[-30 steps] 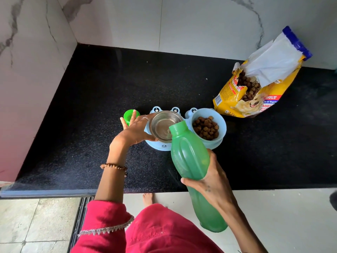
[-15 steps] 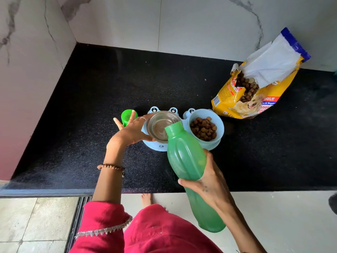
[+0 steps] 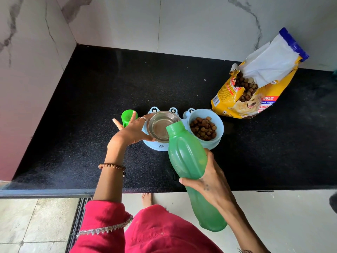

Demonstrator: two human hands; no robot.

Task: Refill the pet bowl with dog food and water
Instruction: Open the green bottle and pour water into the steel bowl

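Note:
A light blue double pet bowl [image 3: 158, 146] stands on the black counter. Its right cup [image 3: 218, 123] holds brown kibble [image 3: 203, 127]. Its left steel bowl [image 3: 161, 126] shows a shallow pool of water. My right hand [image 3: 209, 181] grips a green water bottle [image 3: 189, 167], uncapped and tilted, its mouth over the steel bowl's near right rim. My left hand [image 3: 131, 131] rests against the steel bowl's left rim, thumb on the near edge, fingers spread. The green bottle cap [image 3: 127, 116] stands just behind that hand.
An open yellow dog food bag [image 3: 255, 88] leans against the back wall at the right, kibble showing in its torn mouth. Marble walls close the counter at the left and back. The counter's front edge [image 3: 54, 191] runs below my arms.
The bottle's mouth has stayed over the steel bowl, tilted about the same. My left hand keeps its place on the bowl's rim. Only the view has shifted slightly.

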